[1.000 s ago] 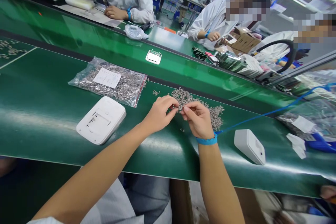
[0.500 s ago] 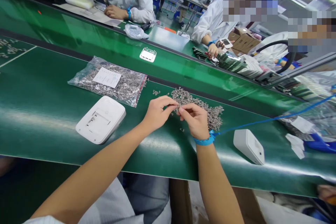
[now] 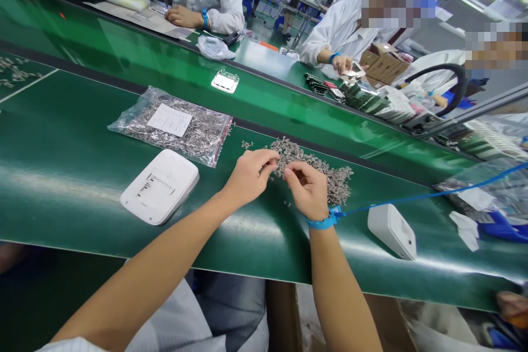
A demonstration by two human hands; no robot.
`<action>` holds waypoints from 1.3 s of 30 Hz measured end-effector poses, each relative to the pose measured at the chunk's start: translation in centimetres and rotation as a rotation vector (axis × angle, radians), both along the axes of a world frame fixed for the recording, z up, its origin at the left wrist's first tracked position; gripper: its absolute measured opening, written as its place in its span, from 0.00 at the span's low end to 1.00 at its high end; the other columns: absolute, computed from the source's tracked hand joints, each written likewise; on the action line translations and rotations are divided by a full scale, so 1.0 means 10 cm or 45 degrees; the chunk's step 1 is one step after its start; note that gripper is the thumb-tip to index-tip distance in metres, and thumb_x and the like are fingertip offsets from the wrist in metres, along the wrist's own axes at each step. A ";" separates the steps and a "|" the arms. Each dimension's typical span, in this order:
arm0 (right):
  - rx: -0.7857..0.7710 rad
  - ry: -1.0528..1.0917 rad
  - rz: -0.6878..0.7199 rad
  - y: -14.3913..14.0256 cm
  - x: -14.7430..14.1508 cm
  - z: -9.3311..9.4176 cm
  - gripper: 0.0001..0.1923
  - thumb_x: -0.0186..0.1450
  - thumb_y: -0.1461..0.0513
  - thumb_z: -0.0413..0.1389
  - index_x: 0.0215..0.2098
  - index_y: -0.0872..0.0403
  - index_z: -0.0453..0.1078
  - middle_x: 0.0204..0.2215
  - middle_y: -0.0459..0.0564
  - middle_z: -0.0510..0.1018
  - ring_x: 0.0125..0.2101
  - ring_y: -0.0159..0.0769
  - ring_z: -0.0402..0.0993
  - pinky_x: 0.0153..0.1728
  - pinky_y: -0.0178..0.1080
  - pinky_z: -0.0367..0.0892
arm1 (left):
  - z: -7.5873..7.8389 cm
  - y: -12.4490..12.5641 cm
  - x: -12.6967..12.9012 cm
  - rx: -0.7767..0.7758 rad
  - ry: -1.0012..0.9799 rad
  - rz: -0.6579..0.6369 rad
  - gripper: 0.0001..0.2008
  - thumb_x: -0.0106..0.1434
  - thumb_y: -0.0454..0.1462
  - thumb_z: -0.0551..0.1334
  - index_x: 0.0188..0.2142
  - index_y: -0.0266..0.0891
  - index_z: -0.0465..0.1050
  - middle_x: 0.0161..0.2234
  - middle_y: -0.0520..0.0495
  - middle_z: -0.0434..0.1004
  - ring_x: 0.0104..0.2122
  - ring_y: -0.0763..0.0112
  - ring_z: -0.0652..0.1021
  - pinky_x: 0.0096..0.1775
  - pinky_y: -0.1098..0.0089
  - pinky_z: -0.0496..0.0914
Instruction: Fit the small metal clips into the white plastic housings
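From where I watch, everything arranges itself around the loose heap of small silvery metal parts (image 3: 313, 168) spread on the glossy green surface (image 3: 61, 176). Nearest me, my left hand (image 3: 248, 176) sits at the heap's near left edge, thumb and forefinger narrowed to a pinch at the outermost pieces; whether a part is actually between them I cannot tell, they are too small. My right hand (image 3: 307, 190) lies just right of it, against the heap's near side, fingers curled inward and nearly closed, likely cupping or pinching a piece, though that too is hidden. It wears a blue wrist strap (image 3: 324, 223) whose blue cord (image 3: 433, 195) trails away right of the heap, presumably for grounding. Left of the heap, within easy reach, rests a white rounded plastic housing (image 3: 160, 187), flat side up; to the right lies a smaller white plastic box (image 3: 391, 230), tilted. Beyond the housing, left of the heap, a clear zip bag of the same metal parts (image 3: 173, 126) carries a white label, seemingly the stock. Farther off, past the heap, a small white open casing (image 3: 225, 82) sits on the conveyor belt, and people in white coats work opposite.
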State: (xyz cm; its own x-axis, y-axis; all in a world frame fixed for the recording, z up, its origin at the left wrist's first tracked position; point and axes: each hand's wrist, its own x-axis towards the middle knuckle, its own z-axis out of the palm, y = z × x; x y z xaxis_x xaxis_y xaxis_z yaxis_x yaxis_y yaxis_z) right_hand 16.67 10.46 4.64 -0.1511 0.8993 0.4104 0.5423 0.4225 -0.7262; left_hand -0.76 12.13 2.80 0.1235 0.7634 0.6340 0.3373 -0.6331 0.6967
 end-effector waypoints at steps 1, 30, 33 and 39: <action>0.034 -0.069 0.013 0.00 0.00 0.01 0.08 0.69 0.58 0.55 0.33 0.52 0.71 0.25 0.46 0.74 0.24 0.32 0.67 0.26 0.37 0.63 | -0.01 0.00 0.00 0.030 0.043 -0.006 0.07 0.66 0.28 0.60 0.41 0.41 0.72 0.34 0.52 0.78 0.34 0.71 0.76 0.40 0.68 0.67; 0.012 -0.198 0.163 0.00 0.04 0.07 0.07 0.67 0.63 0.53 0.30 0.54 0.68 0.23 0.43 0.69 0.23 0.28 0.62 0.26 0.34 0.57 | 0.05 -0.03 -0.03 -0.052 -0.010 0.013 0.07 0.63 0.27 0.60 0.33 0.41 0.68 0.30 0.56 0.75 0.31 0.74 0.72 0.36 0.71 0.64; -0.002 -0.221 0.186 0.00 0.03 0.09 0.08 0.66 0.64 0.53 0.28 0.54 0.67 0.22 0.43 0.69 0.23 0.28 0.61 0.26 0.34 0.57 | 0.04 -0.05 -0.02 -0.011 -0.033 0.040 0.08 0.62 0.26 0.60 0.33 0.41 0.68 0.30 0.56 0.75 0.31 0.74 0.72 0.36 0.72 0.64; 0.010 -0.229 0.192 0.00 0.01 0.06 0.07 0.66 0.63 0.54 0.29 0.55 0.68 0.22 0.43 0.69 0.23 0.28 0.62 0.26 0.34 0.57 | 0.02 -0.07 0.01 0.045 0.054 0.039 0.09 0.61 0.25 0.58 0.31 0.41 0.66 0.30 0.55 0.74 0.31 0.73 0.71 0.37 0.71 0.64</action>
